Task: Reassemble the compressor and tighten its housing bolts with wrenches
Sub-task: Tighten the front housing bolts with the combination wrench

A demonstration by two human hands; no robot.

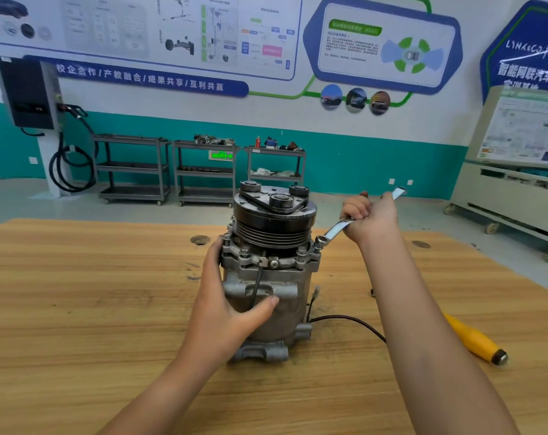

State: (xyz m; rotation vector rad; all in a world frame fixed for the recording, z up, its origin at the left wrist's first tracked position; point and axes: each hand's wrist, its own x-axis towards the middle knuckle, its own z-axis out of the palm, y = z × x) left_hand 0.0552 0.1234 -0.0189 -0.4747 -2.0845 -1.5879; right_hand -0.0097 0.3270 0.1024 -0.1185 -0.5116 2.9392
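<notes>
Your left hand [225, 306] wraps the left side of the grey cast-metal compressor [268, 296], with the thumb laid across its front face and the fingers curved round behind. The compressor stands upright near the middle of the scuffed wooden bench [78, 309], its black grooved pulley [274, 221] uppermost. Your right hand [371, 219] is closed in a fist round the shaft of the silver ring wrench [334, 232], which slopes down to the left. Its ring end sits over a housing bolt [318, 243] on the right side of the flange, just below the pulley. A thin black wire [345, 318] runs from the compressor's base across the bench to the right. A yellow-handled tool [473, 339] lies toward the bench's right edge, partly hidden behind your right forearm.
</notes>
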